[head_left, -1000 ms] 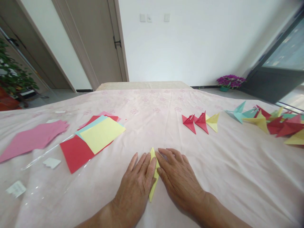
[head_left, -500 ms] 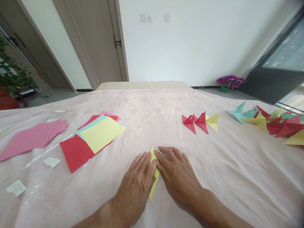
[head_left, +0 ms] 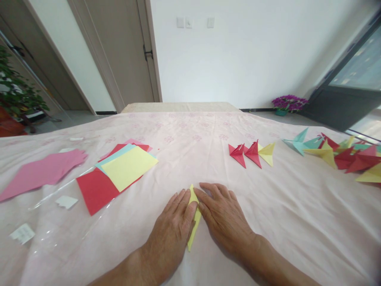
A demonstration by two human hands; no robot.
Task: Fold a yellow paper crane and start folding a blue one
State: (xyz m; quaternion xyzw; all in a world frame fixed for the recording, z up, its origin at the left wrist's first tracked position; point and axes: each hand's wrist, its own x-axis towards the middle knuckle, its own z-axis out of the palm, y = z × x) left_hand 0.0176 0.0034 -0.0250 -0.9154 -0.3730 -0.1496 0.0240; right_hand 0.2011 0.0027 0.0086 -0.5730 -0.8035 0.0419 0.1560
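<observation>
Head view: one folded yellow paper strip [head_left: 195,227], flat on the cloth-covered desk [head_left: 282,226], lies partly under your left hand [head_left: 170,232], right hand [head_left: 228,218] alongside, left fingers together, right slightly apart, scarcely shifted since a second ago, so creasing apparently continues.

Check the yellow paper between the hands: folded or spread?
Folded: the yellow paper lies as a narrow, pointed strip between the left hand and right hand.
</observation>
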